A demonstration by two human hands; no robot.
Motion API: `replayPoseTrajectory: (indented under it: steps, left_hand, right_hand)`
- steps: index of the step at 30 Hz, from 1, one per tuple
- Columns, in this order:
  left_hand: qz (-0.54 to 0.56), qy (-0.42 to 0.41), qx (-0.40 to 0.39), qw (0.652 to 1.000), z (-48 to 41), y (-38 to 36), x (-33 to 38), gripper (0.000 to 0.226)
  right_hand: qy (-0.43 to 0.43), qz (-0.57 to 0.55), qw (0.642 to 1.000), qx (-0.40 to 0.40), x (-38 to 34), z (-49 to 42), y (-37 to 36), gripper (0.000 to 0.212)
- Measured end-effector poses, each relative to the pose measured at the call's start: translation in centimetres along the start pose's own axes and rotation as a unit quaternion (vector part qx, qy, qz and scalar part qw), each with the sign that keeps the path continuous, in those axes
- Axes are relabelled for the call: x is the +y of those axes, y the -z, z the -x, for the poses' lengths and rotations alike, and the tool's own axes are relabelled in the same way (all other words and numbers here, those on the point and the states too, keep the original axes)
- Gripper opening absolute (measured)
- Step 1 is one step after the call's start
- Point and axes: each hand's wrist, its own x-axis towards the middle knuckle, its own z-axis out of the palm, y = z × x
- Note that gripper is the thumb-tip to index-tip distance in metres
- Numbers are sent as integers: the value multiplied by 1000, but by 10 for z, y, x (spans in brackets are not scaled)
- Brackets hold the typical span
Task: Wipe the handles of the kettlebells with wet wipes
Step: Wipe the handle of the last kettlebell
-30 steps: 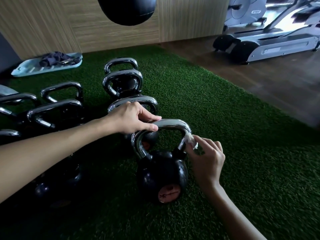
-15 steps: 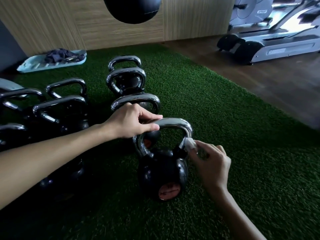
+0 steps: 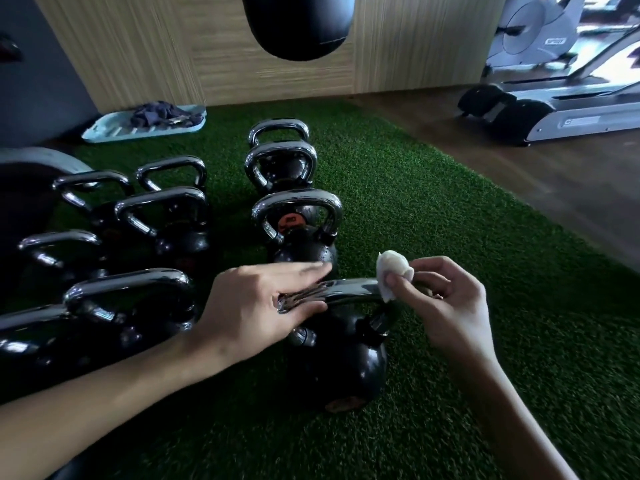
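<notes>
Looking down from the head camera, both hands meet over the nearest kettlebell (image 3: 339, 368), which stands upright on the green turf (image 3: 467, 220) directly beneath them. The left hand (image 3: 256, 306) lies on the left half of its chrome handle (image 3: 353, 289) with fingers stretched out straight, not curled. The bar runs between the fingers above and the thumb below, so the hand touches it rather than grips it. The right hand (image 3: 450, 306) sits just beside the handle's right end, its thumb and fingertips pinching a crumpled white wet wipe (image 3: 391, 271). The lower edge of the wipe touches the handle where the bar bends down toward the ball.

Just beyond the hands, three more kettlebells (image 3: 304, 251) stand in a line running away from the person, one behind the other. Left of the left hand, a cluster of kettlebells (image 3: 162, 197) stands close together, chrome handles up. Far beyond the left hand, a pale blue tray (image 3: 104, 131) lies on the turf by the wall with a dark cloth (image 3: 156, 114) heaped on it. A black punching bag (image 3: 298, 26) hangs above, beyond both hands. Beyond the right hand the turf ends at a wooden floor (image 3: 554, 188), where a treadmill (image 3: 568, 116) stands.
</notes>
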Motion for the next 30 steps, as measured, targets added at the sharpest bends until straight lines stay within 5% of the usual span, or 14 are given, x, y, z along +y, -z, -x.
replayPoseTrajectory:
  steps: [4, 10, 17, 19, 21, 30]
  left_hand:
    - [16, -24, 8, 1000, -16, 2, 17, 60]
    - [56, -94, 27, 994, -20, -6, 15, 50]
    - [62, -82, 16, 995, -23, 0, 15, 32]
    - [55, -61, 4, 997, -17, 7, 12, 33]
    - [44, -43, -6, 998, -11, 13, 3, 32]
    - [59, -33, 19, 998, -33, 20, -12, 31]
  right_hand:
    - [-30, -54, 995, -84, -21, 3, -6, 21]
    - [-65, -66, 982, -163, -36, 6, -7, 20]
    - [-49, -36, 965, -256, -41, 1, 4, 25]
    - [41, 178, 962, -203, -24, -9, 17, 39]
    - [130, 398, 894, -158, -4, -17, 24, 57]
    - [124, 358, 921, -90, 15, -37, 8, 45]
